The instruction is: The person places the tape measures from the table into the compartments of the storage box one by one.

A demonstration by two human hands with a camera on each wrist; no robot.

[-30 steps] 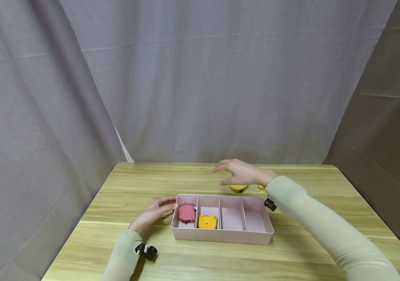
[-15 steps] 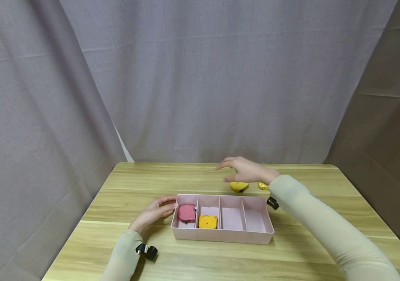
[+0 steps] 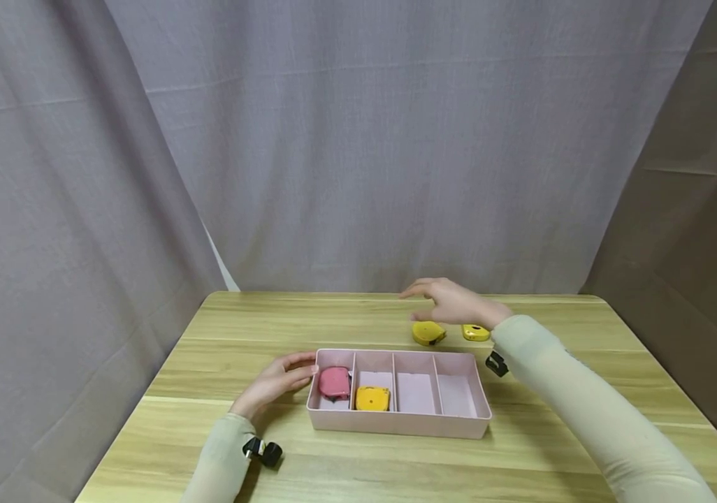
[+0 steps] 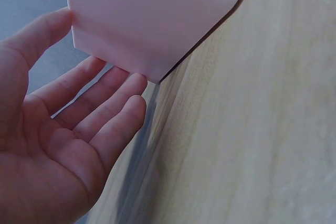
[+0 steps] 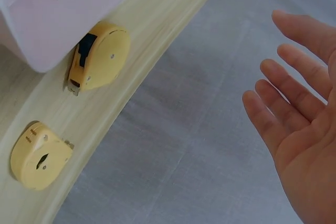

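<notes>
behind the tray (image 3: 396,422), right hand (image 3: 455,305) further right than before

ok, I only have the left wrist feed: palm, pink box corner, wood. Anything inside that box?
Observer: Yes. The pink tray has four compartments; a pink tape measure lies in the leftmost, a yellow one in the next.
Operator: Other two?
Observer: Nothing shows in them in the head view.
Operator: Right hand?
Observer: The right hand hovers open, holding nothing, above two yellow tape measures on the table behind the tray.
</notes>
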